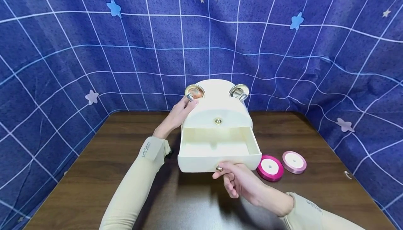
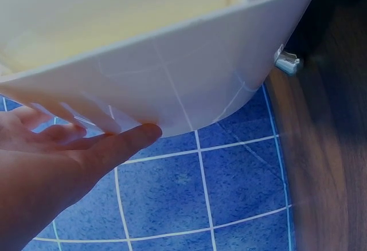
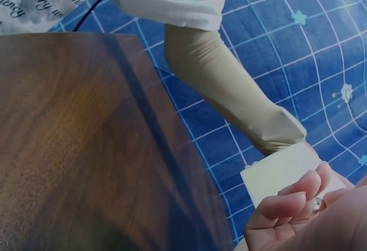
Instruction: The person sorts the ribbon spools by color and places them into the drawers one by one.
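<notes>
Your right hand (image 1: 240,182) pinched the knob (image 1: 219,168) of the drawer (image 1: 198,164); your left hand (image 1: 177,114) rested loose-fingered against the white cabinet (image 1: 217,105) on the wooden table (image 1: 104,163). Probably light, stiff, slick plastic tbh, so knob plus side made sense.

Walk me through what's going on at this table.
A person's right hand pinches the gold knob of the lower drawer of a white cabinet; that drawer stands pulled out. The left hand rests against the cabinet's side. Two ribbon spools, one deep pink and one pale pink, lie on the wooden table to the right.
</notes>
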The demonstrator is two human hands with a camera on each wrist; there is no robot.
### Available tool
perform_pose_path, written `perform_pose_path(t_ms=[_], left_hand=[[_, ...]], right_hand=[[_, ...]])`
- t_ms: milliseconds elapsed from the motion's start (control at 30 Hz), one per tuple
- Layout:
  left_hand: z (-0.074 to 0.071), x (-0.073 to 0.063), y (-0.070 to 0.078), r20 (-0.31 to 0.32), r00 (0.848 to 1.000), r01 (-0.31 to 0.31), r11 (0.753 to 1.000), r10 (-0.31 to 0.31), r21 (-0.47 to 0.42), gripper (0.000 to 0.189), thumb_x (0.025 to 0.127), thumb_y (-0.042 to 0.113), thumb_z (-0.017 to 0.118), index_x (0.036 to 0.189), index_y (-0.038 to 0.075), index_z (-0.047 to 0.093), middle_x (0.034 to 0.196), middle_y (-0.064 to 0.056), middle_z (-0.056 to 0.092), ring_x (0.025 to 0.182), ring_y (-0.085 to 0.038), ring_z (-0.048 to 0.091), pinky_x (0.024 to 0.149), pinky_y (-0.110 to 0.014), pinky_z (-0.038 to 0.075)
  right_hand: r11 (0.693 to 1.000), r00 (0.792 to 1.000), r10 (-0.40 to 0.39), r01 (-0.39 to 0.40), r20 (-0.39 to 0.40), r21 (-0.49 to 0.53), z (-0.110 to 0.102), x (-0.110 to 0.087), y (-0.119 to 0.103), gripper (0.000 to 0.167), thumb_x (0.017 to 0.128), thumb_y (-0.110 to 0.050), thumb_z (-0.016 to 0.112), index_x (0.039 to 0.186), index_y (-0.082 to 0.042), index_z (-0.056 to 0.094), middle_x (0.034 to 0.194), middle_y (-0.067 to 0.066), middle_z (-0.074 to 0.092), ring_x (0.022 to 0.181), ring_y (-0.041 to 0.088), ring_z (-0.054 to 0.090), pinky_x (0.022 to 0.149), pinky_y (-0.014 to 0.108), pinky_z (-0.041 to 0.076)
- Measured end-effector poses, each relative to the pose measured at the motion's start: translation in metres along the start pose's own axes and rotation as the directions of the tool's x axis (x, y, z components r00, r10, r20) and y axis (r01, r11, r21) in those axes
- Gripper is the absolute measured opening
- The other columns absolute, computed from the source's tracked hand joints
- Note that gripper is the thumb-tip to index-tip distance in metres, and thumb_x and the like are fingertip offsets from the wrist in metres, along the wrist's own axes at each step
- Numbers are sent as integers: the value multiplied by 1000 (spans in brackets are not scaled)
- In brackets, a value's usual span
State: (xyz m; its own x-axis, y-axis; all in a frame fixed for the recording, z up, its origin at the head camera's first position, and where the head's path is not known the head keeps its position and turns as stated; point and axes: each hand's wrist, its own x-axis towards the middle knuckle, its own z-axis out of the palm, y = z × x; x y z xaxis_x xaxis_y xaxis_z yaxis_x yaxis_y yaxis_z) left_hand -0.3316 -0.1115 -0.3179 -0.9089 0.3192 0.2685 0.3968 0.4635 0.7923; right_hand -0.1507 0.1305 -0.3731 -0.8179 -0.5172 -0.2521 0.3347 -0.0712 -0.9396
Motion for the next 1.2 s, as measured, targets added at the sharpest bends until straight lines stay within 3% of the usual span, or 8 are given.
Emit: perform_pose_path(t_ms=[300,467,667,800,867,967,1067,1200], left_hand=[[-1,0,-1,-8,1000,-17,1000,17,-10,57,95,61,40,141,26,43,123,-8,61,108,-24,61,94,-43,49],[0,1,-1,-10,1000,-8,1000,8,6,57,95,61,40,140,26,44,122,-8,62,109,-24,60,95,-43,48],[1,1,-2,-8,1000,-11,1000,11,-4,58,94,63,41,140,27,44,119,-7,63,106,-24,62,93,-42,50],[0,0,-3,-8,1000,-10,1000,10,-1,58,95,62,40,141,27,43,120,-7,63,107,-23,61,94,-42,49],[0,-1,-3,-6,1000,-9,1000,9,1,57,95,62,40,141,28,43,121,-7,62,108,-24,61,94,-42,49],[0,-2,-2,-4,1000,-5,1000,5,3,56,95,62,40,140,29,44,121,-6,62,109,-24,61,94,-43,49],[0,-2,-2,-4,1000,-10,1000,10,2,56,95,62,40,141,29,43,121,-6,62,108,-24,61,93,-43,50],[0,-1,-1,-4,1000,-22,1000,22,-1,56,96,61,39,143,30,41,122,-7,62,107,-24,62,93,-43,50]], right_hand=[[989,995,-31,44,93,-142,-5,-8,-8,34,97,-32,53,96,-1,66,48,-9,50,42,4,45,42,20,33],[943,922,-264,308,284,-124,-30,-30,-38,29,102,-12,39,99,-6,66,57,-7,50,49,5,46,44,25,35],[747,807,-587,570,63,-343,-81,-44,-68,29,103,-6,37,101,-2,65,61,-1,54,51,14,48,44,30,41],[502,723,-680,334,-125,-798,-112,-31,-54,15,97,-10,55,104,-1,65,67,3,63,55,15,56,50,28,48],[312,743,-661,144,-106,-939,-125,-25,-41,26,92,-15,65,111,2,62,84,10,70,71,21,65,65,34,54],[93,833,-552,17,-37,-996,-137,-20,-21,57,81,-27,76,123,7,56,112,22,67,101,37,62,86,48,52],[33,907,-419,-23,-35,-999,-142,-18,-8,77,71,-39,82,126,7,55,124,26,59,113,45,53,92,57,46],[-4,942,-332,-56,-51,-998,-143,-17,1,79,63,-43,87,123,0,59,120,20,59,109,39,53,87,51,47]])
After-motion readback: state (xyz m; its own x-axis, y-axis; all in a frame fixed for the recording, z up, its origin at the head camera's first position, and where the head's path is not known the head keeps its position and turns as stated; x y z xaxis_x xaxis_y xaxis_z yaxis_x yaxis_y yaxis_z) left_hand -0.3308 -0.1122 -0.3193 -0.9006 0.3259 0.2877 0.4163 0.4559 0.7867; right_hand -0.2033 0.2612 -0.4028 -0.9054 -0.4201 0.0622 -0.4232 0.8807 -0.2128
